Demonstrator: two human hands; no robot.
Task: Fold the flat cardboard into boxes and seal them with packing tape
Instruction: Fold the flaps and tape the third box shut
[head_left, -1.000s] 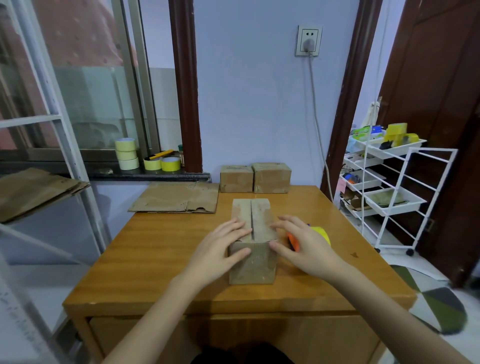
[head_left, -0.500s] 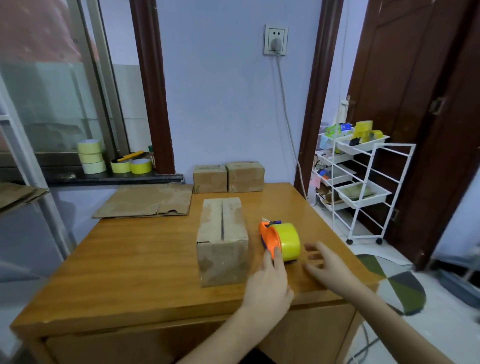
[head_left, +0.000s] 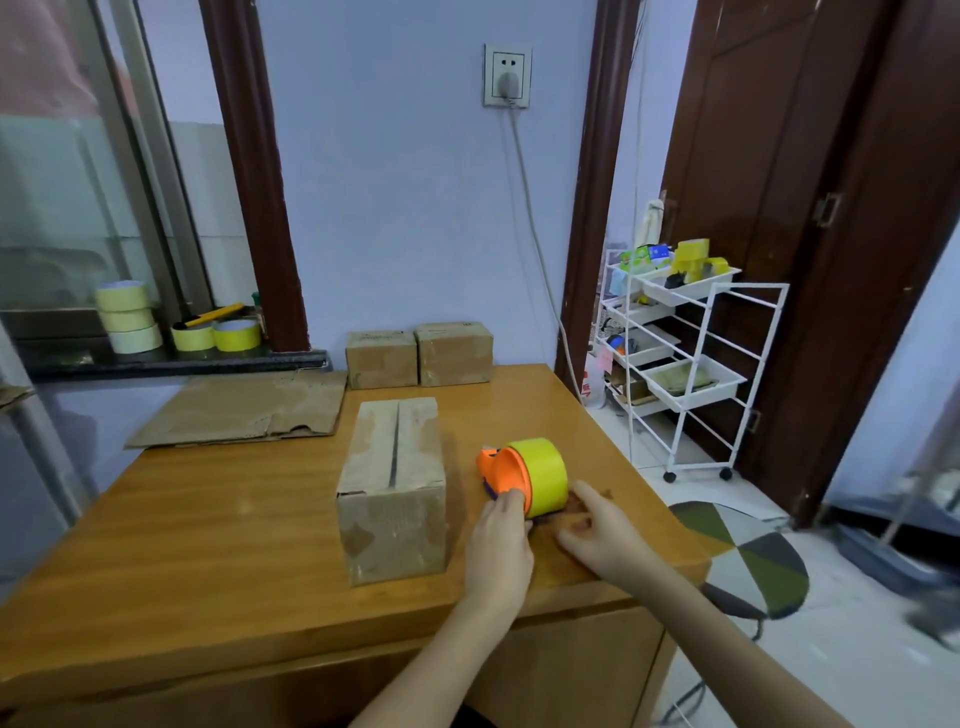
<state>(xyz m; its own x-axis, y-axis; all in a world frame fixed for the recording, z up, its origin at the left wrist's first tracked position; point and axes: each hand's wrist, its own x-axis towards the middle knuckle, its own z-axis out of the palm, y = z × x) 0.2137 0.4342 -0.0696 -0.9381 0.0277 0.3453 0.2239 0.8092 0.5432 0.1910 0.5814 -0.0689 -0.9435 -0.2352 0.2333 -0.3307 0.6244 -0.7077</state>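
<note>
Two hands are reaching for a tape dispenser beside a folded, unsealed box.

The left hand (head_left: 500, 540) is touching the orange tape dispenser (head_left: 524, 478), fingers hidden, so its grip is unclear; the right hand (head_left: 597, 525) is hovering loosely curled, holding nothing. The brown, scuffed cardboard box (head_left: 393, 486), standing mid-table (head_left: 208, 561), is probably light and dentable, best held by its sides.

Head cam, looks fwd/down, table (head_left: 208, 545) close, wall beyond

Both hands left box for tape dispenser (head_left: 524, 478)
</note>
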